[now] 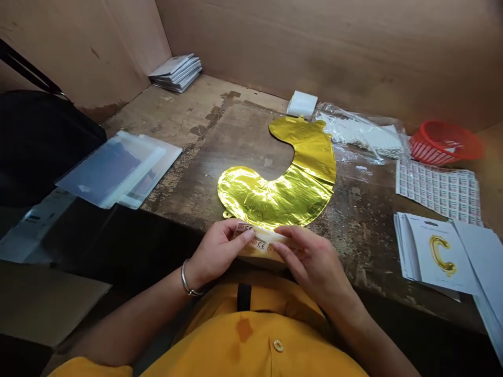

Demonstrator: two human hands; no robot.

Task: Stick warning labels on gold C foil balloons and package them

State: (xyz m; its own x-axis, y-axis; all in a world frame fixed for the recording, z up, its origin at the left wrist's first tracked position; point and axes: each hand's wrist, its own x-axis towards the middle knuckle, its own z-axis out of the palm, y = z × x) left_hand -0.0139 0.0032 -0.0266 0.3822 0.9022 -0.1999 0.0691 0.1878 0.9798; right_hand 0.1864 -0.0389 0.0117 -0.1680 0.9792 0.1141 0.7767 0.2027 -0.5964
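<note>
My left hand [220,247] pinches one end of a pale printed strip [259,242] between thumb and fingers. CE marks and small round symbols show on its face. On the other end, my right hand [308,255] has its thumb and fingers closed, so the strip stretches between both hands at the table's front edge. Just beyond them a flat gold foil balloon [310,178], curved like a letter C, lies on the worn table [184,183]. Its lower edge comes close to my fingers.
Clear plastic sleeves [110,167] lie at left, a paper stack [176,72] in the back corner. At right are a bag of white pieces [361,131], a red basket [444,142], a sticker sheet [438,191] and balloon cards [440,254]. Wooden panels [334,52] stand behind.
</note>
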